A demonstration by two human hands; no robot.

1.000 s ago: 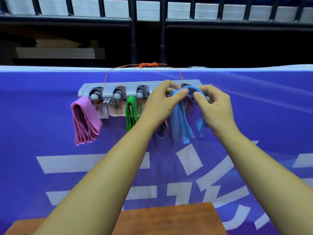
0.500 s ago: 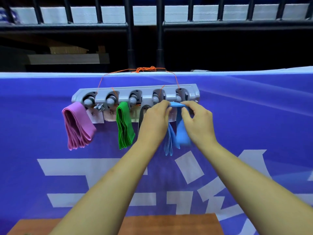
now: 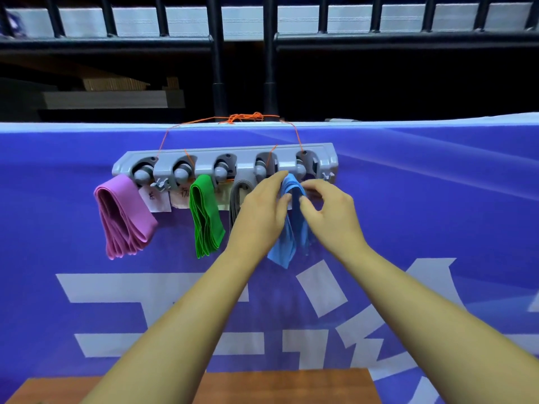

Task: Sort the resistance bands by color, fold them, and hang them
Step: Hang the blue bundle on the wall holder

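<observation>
Between both hands (image 3: 264, 212) (image 3: 329, 212), blue band (image 3: 291, 228).

Blue banner (image 3: 437, 199) below black railing (image 3: 379, 42); wooden table (image 3: 291, 386).

the left hand (image 3: 264, 207) covers most of the grey band (image 3: 236, 199), so only its upper loop shows, and it hides the left edge of the blue band (image 3: 287, 237). whether the hands actually grip the blue band cannot be told; the right hand (image 3: 331, 212) has blurred fingertips. the paper labels (image 3: 156, 199) under the hook rack (image 3: 224, 163) carry handwriting too small to read. both forearms and the wooden surface (image 3: 291, 386) are cut off by the bottom edge.
</observation>
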